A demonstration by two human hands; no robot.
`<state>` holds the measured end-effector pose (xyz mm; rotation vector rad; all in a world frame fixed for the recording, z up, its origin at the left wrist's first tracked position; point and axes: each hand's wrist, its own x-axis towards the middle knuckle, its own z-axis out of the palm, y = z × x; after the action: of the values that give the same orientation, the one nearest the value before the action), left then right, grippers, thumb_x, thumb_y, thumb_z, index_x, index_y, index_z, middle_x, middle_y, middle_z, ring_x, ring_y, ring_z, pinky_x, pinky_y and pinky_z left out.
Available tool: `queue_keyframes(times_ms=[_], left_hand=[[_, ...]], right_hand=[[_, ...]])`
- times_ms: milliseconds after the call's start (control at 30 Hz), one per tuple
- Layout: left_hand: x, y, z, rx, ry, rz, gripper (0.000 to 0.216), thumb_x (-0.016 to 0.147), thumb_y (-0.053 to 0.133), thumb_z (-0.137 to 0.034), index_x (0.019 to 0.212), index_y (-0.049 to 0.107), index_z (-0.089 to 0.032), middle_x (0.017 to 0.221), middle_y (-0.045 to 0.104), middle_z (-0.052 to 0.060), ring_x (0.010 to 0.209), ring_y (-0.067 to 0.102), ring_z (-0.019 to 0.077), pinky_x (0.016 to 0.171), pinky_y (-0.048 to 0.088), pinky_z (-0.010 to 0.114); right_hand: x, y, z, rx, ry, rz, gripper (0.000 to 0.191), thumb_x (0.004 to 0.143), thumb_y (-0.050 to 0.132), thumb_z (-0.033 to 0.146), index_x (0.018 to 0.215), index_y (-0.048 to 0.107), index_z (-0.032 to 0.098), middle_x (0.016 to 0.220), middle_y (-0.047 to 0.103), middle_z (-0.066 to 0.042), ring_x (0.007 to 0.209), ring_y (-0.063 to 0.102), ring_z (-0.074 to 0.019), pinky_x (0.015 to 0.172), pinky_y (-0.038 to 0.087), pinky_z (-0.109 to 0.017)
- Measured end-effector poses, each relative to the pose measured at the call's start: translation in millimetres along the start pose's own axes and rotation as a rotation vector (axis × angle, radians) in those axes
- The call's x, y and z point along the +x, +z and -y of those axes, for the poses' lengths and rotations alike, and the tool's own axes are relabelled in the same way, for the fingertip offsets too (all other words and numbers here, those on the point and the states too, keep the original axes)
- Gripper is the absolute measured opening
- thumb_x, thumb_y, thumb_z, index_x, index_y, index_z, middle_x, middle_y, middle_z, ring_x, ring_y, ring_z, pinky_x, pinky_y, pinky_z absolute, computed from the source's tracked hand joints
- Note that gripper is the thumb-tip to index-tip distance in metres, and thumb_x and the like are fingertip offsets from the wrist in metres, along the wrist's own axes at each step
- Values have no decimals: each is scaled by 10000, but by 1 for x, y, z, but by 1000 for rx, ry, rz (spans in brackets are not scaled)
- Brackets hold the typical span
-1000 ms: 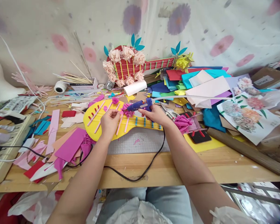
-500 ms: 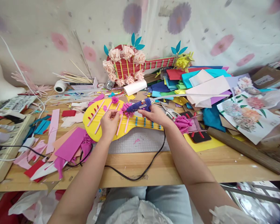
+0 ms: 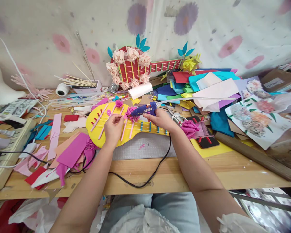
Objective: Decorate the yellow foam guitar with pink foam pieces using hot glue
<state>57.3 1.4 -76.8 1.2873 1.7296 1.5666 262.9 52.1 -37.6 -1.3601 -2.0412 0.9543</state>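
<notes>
A yellow paper guitar [image 3: 93, 118] lies flat on a grey cutting mat [image 3: 140, 150]. My right hand [image 3: 161, 118] is wrapped round a blue glue gun [image 3: 142, 110], whose nozzle points left at a magenta paper flower [image 3: 130, 113] on the guitar's body. Over the body, my left hand [image 3: 113, 127] is closed in a pinch beside that flower; what its fingertips hold, if anything, is too small to name. Pink strips, red bits and a small magenta rose [image 3: 119, 103] sit on the body. Another magenta flower [image 3: 189, 128] covers the head end, right of my right wrist.
Behind stands a red paper guitar [image 3: 135, 69] with pale roses. Coloured paper sheets [image 3: 215, 90] are heaped at the back right. Paper scraps [image 3: 72, 150] and a power strip [image 3: 12, 155] lie left. A black cord [image 3: 145, 184] loops near the front edge; scissors [image 3: 176, 118] lie behind the guitar's neck.
The glue gun's nozzle has shifted very slightly to the left. Otherwise both hands and the yellow guitar stay where they were.
</notes>
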Motion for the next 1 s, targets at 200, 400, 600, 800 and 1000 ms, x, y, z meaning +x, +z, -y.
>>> queue_keyframes(times_ms=[200,400,600,800,1000], left_hand=[[-1,0,-1,4,-17,7,201,722,613,-363,798,641,-179,765,663,25,670,624,136,580,471,230],[0,1,3,6,2,3,190,721,612,-358,786,646,-182,764,665,28,680,623,137,634,493,246],[2,2,5,-10,4,-11,187,718,619,-353,779,649,-179,757,665,26,678,618,134,662,499,256],[1,1,0,-41,-29,-16,179,716,621,-347,773,641,-179,739,662,21,645,616,131,571,481,233],[3,1,-3,-98,-105,-39,165,692,641,-294,806,623,-176,721,652,12,620,611,119,491,440,197]], right_hand=[[0,0,1,-2,13,-6,459,781,530,598,602,536,176,511,512,3,511,486,-121,554,371,-255],[0,1,0,15,-8,-9,458,783,522,604,616,529,177,515,506,5,522,487,-122,549,370,-252],[0,0,-2,13,-26,-8,460,766,538,617,626,526,179,527,518,3,537,498,-124,546,373,-245],[0,0,-2,5,-19,6,459,760,551,617,634,529,176,538,538,-5,539,507,-125,545,379,-245],[-2,-2,2,76,-5,31,463,713,601,630,692,543,171,524,530,21,480,461,-95,493,350,-226]])
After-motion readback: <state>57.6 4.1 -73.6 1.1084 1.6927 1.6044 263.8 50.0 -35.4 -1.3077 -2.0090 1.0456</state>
